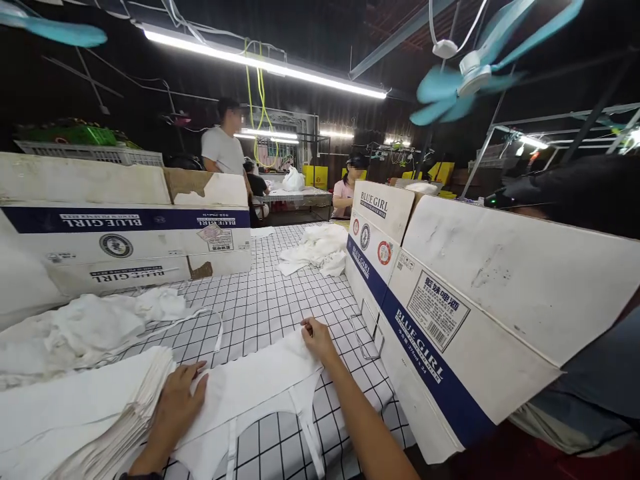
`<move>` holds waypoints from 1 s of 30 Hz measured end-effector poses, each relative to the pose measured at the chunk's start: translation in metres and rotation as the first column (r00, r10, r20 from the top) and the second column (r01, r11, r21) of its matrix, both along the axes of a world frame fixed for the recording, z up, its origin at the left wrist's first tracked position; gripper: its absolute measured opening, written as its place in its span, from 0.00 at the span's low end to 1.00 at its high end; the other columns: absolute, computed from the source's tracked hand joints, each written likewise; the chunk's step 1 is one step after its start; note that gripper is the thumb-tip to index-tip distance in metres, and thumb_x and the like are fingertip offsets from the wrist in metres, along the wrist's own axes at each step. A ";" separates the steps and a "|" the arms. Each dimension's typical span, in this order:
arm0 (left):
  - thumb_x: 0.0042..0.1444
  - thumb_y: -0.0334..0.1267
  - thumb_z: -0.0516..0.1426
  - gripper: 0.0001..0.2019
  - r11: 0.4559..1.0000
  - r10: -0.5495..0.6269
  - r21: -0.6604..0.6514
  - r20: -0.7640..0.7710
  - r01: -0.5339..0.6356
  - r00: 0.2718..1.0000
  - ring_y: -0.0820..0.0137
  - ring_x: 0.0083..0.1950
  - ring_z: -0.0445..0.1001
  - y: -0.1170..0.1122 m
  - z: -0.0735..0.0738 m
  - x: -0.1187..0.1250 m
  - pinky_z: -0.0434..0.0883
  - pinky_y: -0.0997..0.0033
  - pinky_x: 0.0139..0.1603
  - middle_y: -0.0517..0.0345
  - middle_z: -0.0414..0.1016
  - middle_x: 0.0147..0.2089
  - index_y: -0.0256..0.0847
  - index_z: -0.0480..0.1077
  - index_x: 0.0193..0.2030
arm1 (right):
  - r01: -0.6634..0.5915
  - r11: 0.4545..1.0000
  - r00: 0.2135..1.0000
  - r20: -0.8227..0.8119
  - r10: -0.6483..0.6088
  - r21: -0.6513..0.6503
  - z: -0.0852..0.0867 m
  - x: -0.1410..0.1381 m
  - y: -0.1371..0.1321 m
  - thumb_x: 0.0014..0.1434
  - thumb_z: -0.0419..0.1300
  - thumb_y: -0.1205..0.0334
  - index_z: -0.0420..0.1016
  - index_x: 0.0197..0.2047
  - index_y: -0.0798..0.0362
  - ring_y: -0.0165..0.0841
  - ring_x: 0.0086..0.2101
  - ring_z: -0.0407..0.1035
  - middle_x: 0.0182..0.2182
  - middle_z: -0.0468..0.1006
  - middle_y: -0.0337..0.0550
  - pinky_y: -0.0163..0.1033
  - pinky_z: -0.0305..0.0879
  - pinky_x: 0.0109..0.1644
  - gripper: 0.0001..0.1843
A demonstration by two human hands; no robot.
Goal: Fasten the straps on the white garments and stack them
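A white camisole (255, 383) lies spread on the checked tablecloth, its thin straps pointing towards me. My right hand (318, 339) pinches the far right corner of the camisole between thumb and fingers. At the other end, my left hand (183, 400) rests with fingers loosely stretched and apart on the camisole's left edge. Right beside that hand is a thick stack of folded white garments (90, 407), partly hidden by my wrist. Behind the stack sits a loose heap of white fabric (100, 320), with a narrow strap trailing from it.
Beer cartons wall the table at left (150, 243) and right (430, 300). A bent metal wire stand (367, 333) is by the right carton. Another white cloth pile (320, 248) lies at the table's far end. Several people are in the room; fans hang overhead.
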State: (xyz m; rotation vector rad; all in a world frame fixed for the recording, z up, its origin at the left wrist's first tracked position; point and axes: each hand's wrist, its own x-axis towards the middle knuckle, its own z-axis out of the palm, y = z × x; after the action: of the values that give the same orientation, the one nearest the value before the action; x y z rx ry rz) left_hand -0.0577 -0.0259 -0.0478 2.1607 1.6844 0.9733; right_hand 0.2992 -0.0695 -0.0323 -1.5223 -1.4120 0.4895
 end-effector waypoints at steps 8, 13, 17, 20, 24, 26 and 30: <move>0.58 0.45 0.52 0.13 0.999 -0.024 0.037 -0.025 0.025 0.999 0.53 0.52 0.75 -0.013 0.012 0.010 0.73 0.51 0.60 0.47 0.76 0.44 0.43 0.74 0.40 | -0.109 0.994 0.993 0.048 0.108 0.020 0.008 -0.001 -0.006 0.52 0.56 0.66 0.80 0.35 0.51 0.36 0.32 0.72 0.31 0.80 0.42 0.40 0.70 0.41 0.11; 0.58 0.37 0.52 0.06 1.000 0.004 0.023 -0.045 -0.003 0.999 0.56 0.53 0.74 -0.022 0.022 0.019 0.71 0.52 0.59 0.48 0.75 0.45 0.44 0.71 0.37 | -0.115 0.993 0.993 0.035 0.114 0.011 0.012 0.001 -0.006 0.54 0.57 0.55 0.77 0.34 0.49 0.36 0.29 0.70 0.27 0.78 0.41 0.41 0.69 0.37 0.10; 0.59 0.34 0.53 0.04 1.000 0.002 -0.013 -0.049 -0.003 0.999 0.56 0.53 0.72 -0.030 0.026 0.022 0.69 0.52 0.58 0.47 0.76 0.46 0.43 0.69 0.38 | -0.103 0.994 0.995 0.012 0.103 -0.029 0.015 0.004 -0.008 0.52 0.58 0.51 0.74 0.33 0.49 0.35 0.29 0.69 0.25 0.76 0.39 0.40 0.68 0.37 0.11; 0.61 0.34 0.53 0.04 0.999 -0.006 -0.038 -0.030 0.005 1.000 0.56 0.55 0.71 -0.035 0.028 0.024 0.68 0.52 0.60 0.45 0.76 0.48 0.42 0.69 0.40 | -0.076 0.995 0.997 -0.018 0.075 -0.066 0.013 0.009 -0.009 0.51 0.59 0.50 0.74 0.36 0.50 0.35 0.30 0.68 0.27 0.75 0.39 0.40 0.68 0.39 0.14; 0.61 0.31 0.53 0.06 0.997 -0.017 -0.070 0.035 0.019 0.999 0.61 0.51 0.74 -0.040 0.028 0.023 0.71 0.59 0.56 0.48 0.76 0.48 0.41 0.69 0.43 | -0.044 0.993 0.998 -0.045 0.040 -0.106 0.009 0.015 -0.007 0.52 0.61 0.45 0.74 0.38 0.50 0.34 0.31 0.68 0.30 0.75 0.40 0.40 0.68 0.40 0.18; 0.59 0.29 0.53 0.09 0.998 -0.003 -0.065 0.072 0.008 0.997 0.63 0.50 0.74 -0.043 0.030 0.022 0.72 0.62 0.54 0.48 0.76 0.49 0.41 0.69 0.45 | -0.035 0.993 0.998 -0.053 0.029 -0.113 0.009 0.016 -0.007 0.51 0.61 0.45 0.74 0.38 0.50 0.34 0.31 0.68 0.30 0.76 0.40 0.40 0.68 0.40 0.19; 0.56 0.26 0.53 0.15 0.998 0.045 -0.049 0.126 -0.039 0.991 0.65 0.46 0.75 -0.047 0.033 0.019 0.74 0.64 0.51 0.49 0.77 0.47 0.38 0.70 0.49 | -0.031 0.993 0.996 -0.083 0.021 -0.114 0.012 0.017 -0.008 0.48 0.65 0.44 0.77 0.38 0.52 0.34 0.30 0.68 0.29 0.75 0.40 0.42 0.69 0.39 0.21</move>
State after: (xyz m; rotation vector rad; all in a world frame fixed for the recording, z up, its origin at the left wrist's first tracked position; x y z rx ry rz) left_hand -0.0391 -0.0725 -0.0143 1.9965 1.6822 1.0488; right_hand 0.3167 -0.0771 -0.0199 -1.5588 -1.3621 0.6513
